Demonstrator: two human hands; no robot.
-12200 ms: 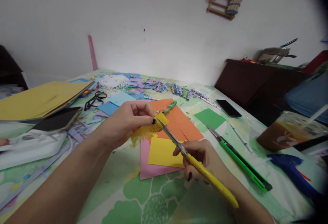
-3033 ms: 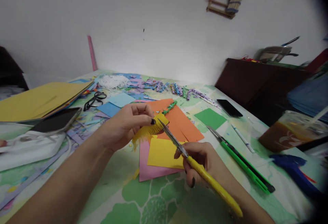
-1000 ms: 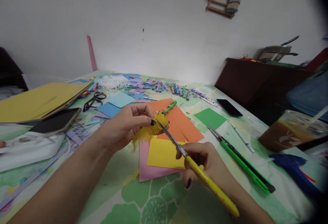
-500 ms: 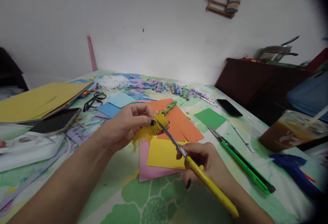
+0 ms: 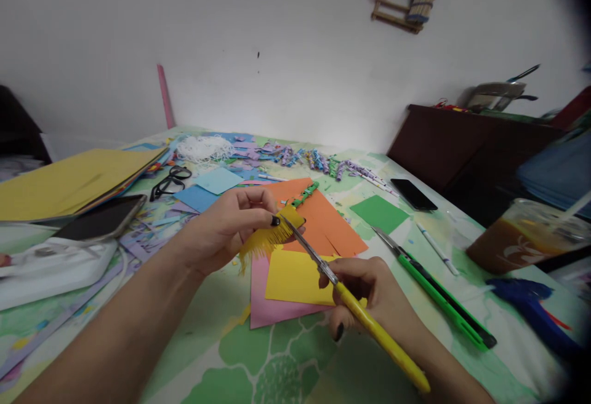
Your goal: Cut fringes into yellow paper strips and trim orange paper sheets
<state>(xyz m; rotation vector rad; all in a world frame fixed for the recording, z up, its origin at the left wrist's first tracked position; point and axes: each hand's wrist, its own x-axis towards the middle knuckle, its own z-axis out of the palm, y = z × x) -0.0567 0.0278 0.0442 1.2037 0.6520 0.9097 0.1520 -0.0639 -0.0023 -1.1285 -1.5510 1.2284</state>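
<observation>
Above the near edge of the orange sheet (image 5: 332, 219), pinches fringed strip (image 5: 262, 239) in left hand (image 5: 231, 224). Grips scissors (image 5: 356, 307) in right hand (image 5: 372, 288), with blades (image 5: 303, 242) across the strip. Holds hands apart, near yellow card (image 5: 295, 276) on pink sheet (image 5: 272, 315).

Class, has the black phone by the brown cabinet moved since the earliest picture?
No: judged against the brown cabinet, the black phone lies in the same place.

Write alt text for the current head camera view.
The left hand holds a fringed yellow paper strip; the right hand holds yellow-handled metal scissors against it. Below lie flat orange, yellow and pink paper sheets, with a green utility knife to the right.
</observation>
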